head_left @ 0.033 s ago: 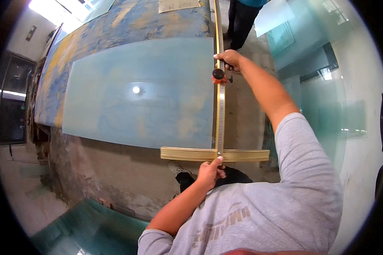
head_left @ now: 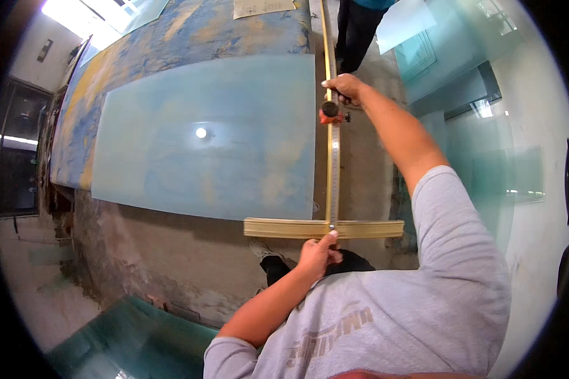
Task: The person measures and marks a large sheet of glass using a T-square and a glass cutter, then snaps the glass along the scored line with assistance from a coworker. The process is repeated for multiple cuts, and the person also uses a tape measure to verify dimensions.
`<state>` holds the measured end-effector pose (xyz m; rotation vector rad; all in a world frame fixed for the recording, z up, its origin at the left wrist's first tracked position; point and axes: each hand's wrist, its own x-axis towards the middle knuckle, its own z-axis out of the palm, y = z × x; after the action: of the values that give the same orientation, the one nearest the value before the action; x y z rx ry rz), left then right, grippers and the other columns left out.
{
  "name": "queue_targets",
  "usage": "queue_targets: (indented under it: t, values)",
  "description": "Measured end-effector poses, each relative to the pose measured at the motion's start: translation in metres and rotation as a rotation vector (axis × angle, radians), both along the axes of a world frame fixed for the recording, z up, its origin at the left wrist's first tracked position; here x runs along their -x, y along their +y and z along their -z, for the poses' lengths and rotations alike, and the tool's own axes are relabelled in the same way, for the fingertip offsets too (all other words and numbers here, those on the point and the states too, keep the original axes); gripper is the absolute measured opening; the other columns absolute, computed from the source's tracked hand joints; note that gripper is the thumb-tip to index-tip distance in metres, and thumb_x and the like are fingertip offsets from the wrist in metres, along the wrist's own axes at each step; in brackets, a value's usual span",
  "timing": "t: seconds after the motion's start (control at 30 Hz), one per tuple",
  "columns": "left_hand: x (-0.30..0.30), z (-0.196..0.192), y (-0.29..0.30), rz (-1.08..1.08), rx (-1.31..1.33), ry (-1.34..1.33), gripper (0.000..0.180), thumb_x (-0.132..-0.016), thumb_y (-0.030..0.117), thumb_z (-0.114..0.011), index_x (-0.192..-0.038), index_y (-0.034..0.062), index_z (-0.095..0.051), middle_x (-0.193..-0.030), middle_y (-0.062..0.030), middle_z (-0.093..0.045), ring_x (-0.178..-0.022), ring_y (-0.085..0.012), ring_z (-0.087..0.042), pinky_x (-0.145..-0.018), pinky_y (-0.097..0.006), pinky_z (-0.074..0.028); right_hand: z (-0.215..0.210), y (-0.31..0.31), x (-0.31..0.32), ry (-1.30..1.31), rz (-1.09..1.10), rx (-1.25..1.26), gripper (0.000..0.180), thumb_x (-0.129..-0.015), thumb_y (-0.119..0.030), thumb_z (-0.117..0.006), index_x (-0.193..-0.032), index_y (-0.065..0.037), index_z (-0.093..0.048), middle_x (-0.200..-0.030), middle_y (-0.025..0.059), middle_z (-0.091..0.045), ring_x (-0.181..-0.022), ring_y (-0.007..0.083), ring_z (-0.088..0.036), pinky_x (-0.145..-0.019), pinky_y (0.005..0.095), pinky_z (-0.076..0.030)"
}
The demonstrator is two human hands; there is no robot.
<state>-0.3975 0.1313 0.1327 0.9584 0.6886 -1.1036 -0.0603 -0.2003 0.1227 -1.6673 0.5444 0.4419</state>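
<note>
My right hand (head_left: pixel 346 87) is closed around the long metal bar of a T-square glass cutter (head_left: pixel 332 180), just beyond its red and black sliding head (head_left: pixel 329 112). At the near end, my left hand (head_left: pixel 318 255) grips the tool where the bar meets its yellowish crosspiece (head_left: pixel 278 228), thumb on top. The bar runs away from me, just right of a large pale glass sheet (head_left: pixel 196 167), with a narrow gap between them. The crosspiece lies nearer to me than the sheet's near edge. The sheet rests flat on a table.
A blue and yellow cloth (head_left: pixel 196 38) covers the table; a piece of cardboard (head_left: pixel 263 7) lies at its far side. Another person's dark-trousered legs (head_left: pixel 358 35) stand beyond the bar. Glass panes (head_left: pixel 480 145) lean at the right, and more glass (head_left: pixel 133 338) is at lower left.
Both hands have shifted slightly right with the T-square glass cutter, so its bar is farther from the glass sheet's right edge. My grip stays the same.
</note>
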Motion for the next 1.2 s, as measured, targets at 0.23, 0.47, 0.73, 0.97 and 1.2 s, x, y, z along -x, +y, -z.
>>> queue_targets:
  t: [0.23, 0.47, 0.73, 0.97, 1.2]
  values:
    - [0.064, 0.018, -0.064, 0.501, 0.127, 0.122, 0.055, -0.095, 0.054, -0.066, -0.1, -0.0006, -0.061, -0.082, -0.0123, -0.065, -0.071, -0.0232, -0.067, -0.065, -0.04, -0.056, 0.029, -0.087, 0.099, -0.132, 0.099, 0.075, 0.019, -0.085, -0.024, -0.066, -0.093, -0.008, -0.059, -0.071, 0.0057, -0.066, -0.053, 0.0133, -0.057, -0.045, 0.0316, -0.043]
    - [0.086, 0.157, -0.013, 1.39, -0.075, -0.323, 0.081, -0.092, 0.074, -0.049, -0.134, 0.0048, -0.06, -0.12, -0.0215, -0.065, -0.099, -0.0379, -0.068, -0.092, -0.048, -0.052, 0.025, -0.018, 0.182, -0.233, 0.562, -0.111, 0.018, -0.084, -0.017, -0.062, -0.09, -0.002, -0.053, -0.067, 0.0094, -0.059, -0.053, 0.0184, -0.057, -0.046, 0.0353, -0.045]
    - [0.045, 0.141, 0.21, 1.545, -0.387, -0.511, 0.071, -0.092, 0.06, -0.057, -0.136, 0.005, -0.061, -0.14, -0.0226, -0.058, -0.129, -0.0359, -0.056, -0.109, -0.041, -0.043, 0.103, 0.053, 0.278, -0.211, 0.745, 0.264, 0.021, -0.079, -0.019, -0.067, -0.08, -0.001, -0.056, -0.063, 0.0071, -0.058, -0.051, 0.0178, -0.056, -0.047, 0.0367, -0.045]
    - [0.052, 0.177, 0.389, 1.448, -0.556, -0.559, 0.057, -0.089, 0.05, -0.064, -0.122, 0.0028, -0.07, -0.127, -0.0182, -0.069, -0.119, -0.0315, -0.064, -0.102, -0.038, -0.048, 0.127, 0.121, 0.38, -0.193, 0.894, 0.339, 0.023, -0.079, -0.023, -0.068, -0.083, -0.002, -0.059, -0.064, 0.0059, -0.06, -0.054, 0.0168, -0.058, -0.051, 0.0357, -0.047]
    - [0.038, 0.19, 0.472, 1.365, -0.466, -0.612, 0.043, -0.093, 0.036, -0.065, -0.117, -0.0002, -0.068, -0.101, -0.0153, -0.073, -0.091, -0.0289, -0.07, -0.08, -0.04, -0.055, 0.059, 0.16, 0.453, -0.242, 1.041, 0.453, 0.02, -0.079, -0.021, -0.066, -0.079, -0.003, -0.057, -0.064, 0.0069, -0.06, -0.055, 0.0167, -0.06, -0.052, 0.0369, -0.048]
